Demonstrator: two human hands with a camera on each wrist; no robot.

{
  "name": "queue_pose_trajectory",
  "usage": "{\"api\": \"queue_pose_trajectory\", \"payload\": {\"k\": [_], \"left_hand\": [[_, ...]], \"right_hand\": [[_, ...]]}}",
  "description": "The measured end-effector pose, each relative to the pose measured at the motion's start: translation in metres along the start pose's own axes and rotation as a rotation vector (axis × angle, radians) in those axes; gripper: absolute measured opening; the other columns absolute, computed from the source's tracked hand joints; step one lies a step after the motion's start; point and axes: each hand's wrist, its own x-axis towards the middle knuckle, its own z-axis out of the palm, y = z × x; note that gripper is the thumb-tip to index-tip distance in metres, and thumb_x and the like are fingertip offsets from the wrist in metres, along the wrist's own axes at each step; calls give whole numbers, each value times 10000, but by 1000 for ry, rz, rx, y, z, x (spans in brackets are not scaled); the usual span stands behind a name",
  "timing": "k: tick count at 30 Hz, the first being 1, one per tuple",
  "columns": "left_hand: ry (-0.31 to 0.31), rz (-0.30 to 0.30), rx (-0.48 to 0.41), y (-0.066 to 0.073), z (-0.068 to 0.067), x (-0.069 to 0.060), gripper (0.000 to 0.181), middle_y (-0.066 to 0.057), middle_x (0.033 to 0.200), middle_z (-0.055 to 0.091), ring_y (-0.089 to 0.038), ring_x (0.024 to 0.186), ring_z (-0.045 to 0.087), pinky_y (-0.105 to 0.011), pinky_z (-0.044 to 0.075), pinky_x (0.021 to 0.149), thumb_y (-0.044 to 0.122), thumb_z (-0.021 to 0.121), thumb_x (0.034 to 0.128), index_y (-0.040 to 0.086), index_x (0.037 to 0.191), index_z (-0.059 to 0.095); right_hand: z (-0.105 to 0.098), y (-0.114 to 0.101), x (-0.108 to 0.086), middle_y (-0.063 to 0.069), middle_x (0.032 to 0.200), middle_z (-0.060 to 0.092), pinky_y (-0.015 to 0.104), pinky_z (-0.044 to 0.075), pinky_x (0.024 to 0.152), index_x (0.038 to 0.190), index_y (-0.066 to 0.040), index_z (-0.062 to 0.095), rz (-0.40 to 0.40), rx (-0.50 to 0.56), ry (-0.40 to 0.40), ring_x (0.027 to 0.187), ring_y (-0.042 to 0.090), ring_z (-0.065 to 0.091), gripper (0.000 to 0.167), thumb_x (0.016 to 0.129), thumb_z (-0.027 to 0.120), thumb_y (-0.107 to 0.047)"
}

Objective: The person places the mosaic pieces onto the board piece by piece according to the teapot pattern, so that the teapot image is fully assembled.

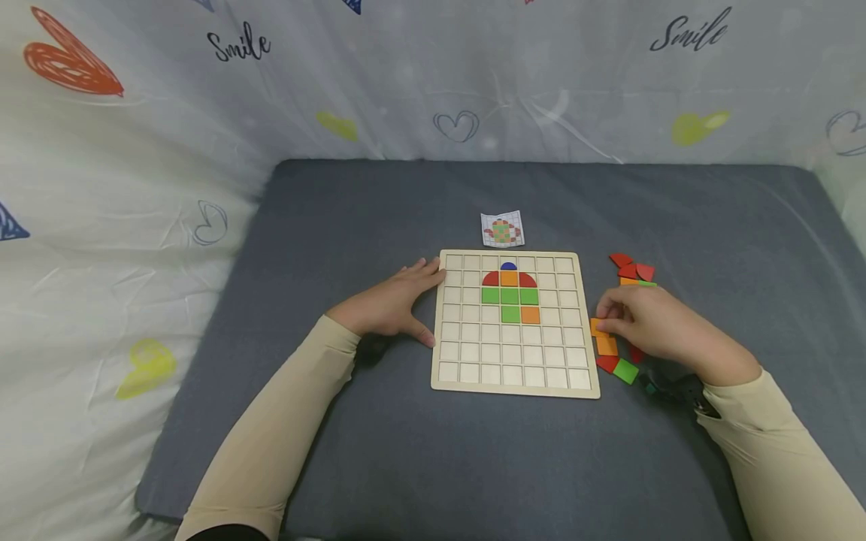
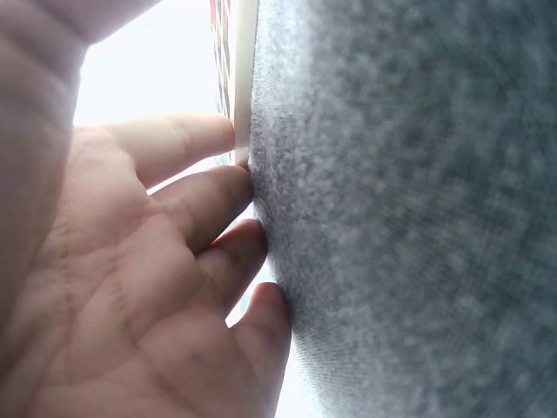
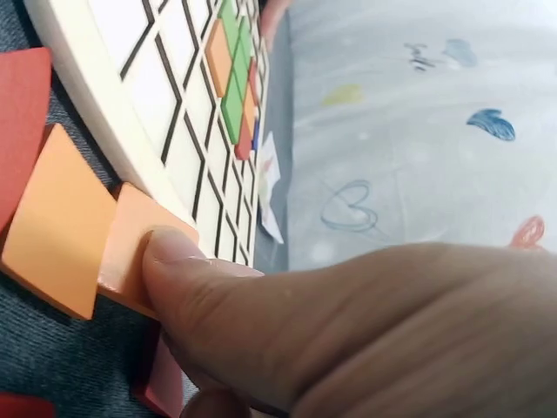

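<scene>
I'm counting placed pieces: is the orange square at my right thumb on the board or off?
Off: the orange square sits just outside the board, held by the right hand.

"Smile" [image 1: 239,43] — 2 times, in dark script — on the pale backdrop [image 1: 501,68].

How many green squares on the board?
4. On the pale wooden grid board: left green square tile, middle tile, right tile sharing a row; bottom tile directly below the middle one. None appear hidden there.
</scene>
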Motion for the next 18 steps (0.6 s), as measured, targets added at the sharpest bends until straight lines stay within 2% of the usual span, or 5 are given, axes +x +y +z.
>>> {"api": "queue_pose_trajectory", "payload": {"k": [18], "left_hand": [[1,-2,11,0,1,1,1260,-21,1772,30,-231,1635,-41,-458,53,1325,419,964,724,155,1694,205]], "right_hand": [[-15,-10,3,-11,731,649,293,461,550,959,-81,723,-1,-38,5,620,157,540,45,952,767,-84]]}}
